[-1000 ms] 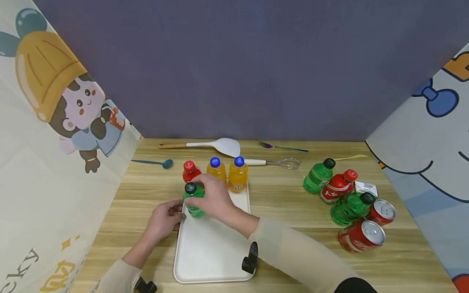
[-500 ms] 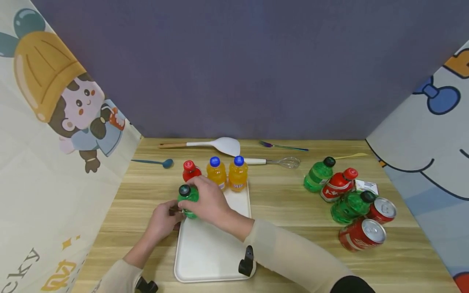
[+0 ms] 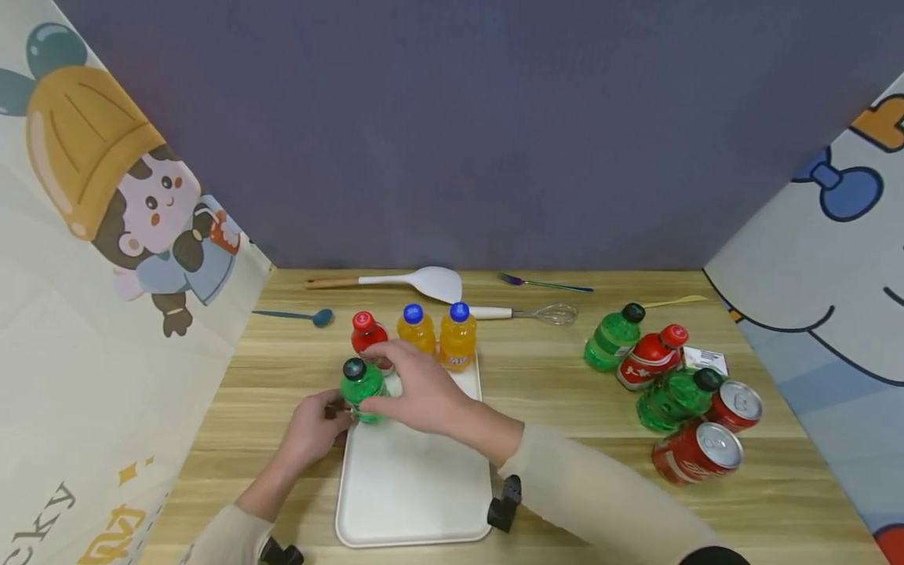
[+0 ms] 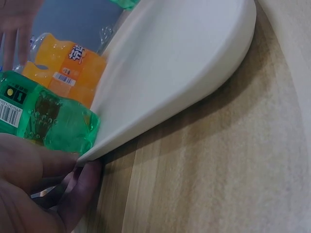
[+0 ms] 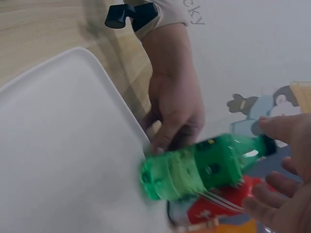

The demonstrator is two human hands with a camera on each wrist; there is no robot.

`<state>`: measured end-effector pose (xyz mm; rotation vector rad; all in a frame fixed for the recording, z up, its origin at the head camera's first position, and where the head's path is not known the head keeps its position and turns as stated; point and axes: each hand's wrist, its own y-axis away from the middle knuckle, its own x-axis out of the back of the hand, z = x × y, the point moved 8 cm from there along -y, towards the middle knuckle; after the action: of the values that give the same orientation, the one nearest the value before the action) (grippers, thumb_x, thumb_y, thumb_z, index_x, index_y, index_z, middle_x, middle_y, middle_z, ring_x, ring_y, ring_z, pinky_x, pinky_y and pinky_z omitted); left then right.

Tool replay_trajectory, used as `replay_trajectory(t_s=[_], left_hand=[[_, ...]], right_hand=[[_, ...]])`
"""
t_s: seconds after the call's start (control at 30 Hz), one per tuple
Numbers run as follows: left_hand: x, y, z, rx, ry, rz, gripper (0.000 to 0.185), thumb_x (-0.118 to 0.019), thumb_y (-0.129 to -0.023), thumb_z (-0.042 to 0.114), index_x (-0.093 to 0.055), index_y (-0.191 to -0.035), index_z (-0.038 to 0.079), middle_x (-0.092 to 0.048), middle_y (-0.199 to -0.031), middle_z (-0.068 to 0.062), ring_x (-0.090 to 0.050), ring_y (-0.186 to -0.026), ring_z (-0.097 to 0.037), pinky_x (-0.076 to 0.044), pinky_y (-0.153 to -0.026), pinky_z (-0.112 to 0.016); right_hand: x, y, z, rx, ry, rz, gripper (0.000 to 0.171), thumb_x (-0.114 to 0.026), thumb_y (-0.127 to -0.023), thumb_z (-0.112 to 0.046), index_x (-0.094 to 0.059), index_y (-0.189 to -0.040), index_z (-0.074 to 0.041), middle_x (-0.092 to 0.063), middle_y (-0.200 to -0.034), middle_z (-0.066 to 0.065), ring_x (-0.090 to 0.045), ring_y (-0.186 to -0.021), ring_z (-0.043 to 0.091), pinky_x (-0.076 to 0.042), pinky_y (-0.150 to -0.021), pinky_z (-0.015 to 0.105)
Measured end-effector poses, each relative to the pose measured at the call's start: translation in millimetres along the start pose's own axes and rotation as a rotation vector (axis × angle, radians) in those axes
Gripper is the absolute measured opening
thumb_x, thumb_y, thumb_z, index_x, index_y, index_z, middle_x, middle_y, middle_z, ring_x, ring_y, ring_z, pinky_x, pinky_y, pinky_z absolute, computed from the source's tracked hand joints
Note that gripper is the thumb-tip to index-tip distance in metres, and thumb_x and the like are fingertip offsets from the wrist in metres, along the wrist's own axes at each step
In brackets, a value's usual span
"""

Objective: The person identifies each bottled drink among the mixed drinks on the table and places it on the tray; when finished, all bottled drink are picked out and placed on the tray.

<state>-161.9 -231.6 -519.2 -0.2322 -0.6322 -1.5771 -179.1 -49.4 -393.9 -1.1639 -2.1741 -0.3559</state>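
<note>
In the left wrist view, the left hand (image 4: 29,177) pinched the rim of the tray (image 4: 175,63) just beside the green bottle (image 4: 65,121). In the right wrist view, the right hand (image 5: 297,201) was relaxed and apparently off the bottle; the plastic looked smooth, a little squeezable and probably weighty if full, best taken round its middle. In the head view, it stood at the tray's left edge near the red-capped bottle (image 3: 366,337); since half a second earlier, the right hand had eased rightward, the bottle barely shifting.

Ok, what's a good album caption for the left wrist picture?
A left hand pinches the rim of a white, round-cornered tray beside a green plastic bottle.
</note>
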Motion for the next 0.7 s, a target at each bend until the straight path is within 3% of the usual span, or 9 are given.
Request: replay_trajectory(t_s=[0.17,0.47,0.7], left_hand=[[0.3,0.4,-0.1,0.012,-0.014,-0.005,0.042,-0.065,-0.092,-0.002,-0.06,-0.133,-0.008,-0.068,-0.108,-0.019,-0.068,-0.088,-0.023,-0.065,-0.064,-0.028],[-0.5,1.0,-3.6,0.022,0.008,-0.012,0.044,-0.064,-0.093,-0.002,-0.057,-0.136,-0.009,-0.067,-0.112,-0.022,-0.069,-0.089,-0.023,-0.066,-0.065,-0.028],[-1.9,0.7,-3.5,0.019,0.009,-0.012,0.044,-0.064,-0.093,-0.002,-0.058,-0.136,-0.009,-0.068,-0.111,-0.021,-0.069,-0.088,-0.023,-0.066,-0.065,-0.028]], right_hand=[[38.8,26.3,7.4,-0.024,-0.028,0.053,0.062,-0.082,-0.088,-0.035,-0.057,-0.141,-0.017,-0.062,-0.133,-0.004,-0.06,-0.119,0.015,-0.058,-0.099,0.031],[121.5,79.0,31.4,-0.025,-0.002,0.245,0.053,-0.088,-0.082,-0.026,-0.064,-0.128,-0.013,-0.068,-0.121,-0.001,-0.065,-0.108,0.018,-0.063,-0.087,0.04],[179.6,119.5,67.4,-0.128,0.143,0.379,0.053,-0.085,-0.085,-0.034,-0.064,-0.13,-0.015,-0.068,-0.122,0.001,-0.066,-0.106,0.018,-0.062,-0.084,0.039]])
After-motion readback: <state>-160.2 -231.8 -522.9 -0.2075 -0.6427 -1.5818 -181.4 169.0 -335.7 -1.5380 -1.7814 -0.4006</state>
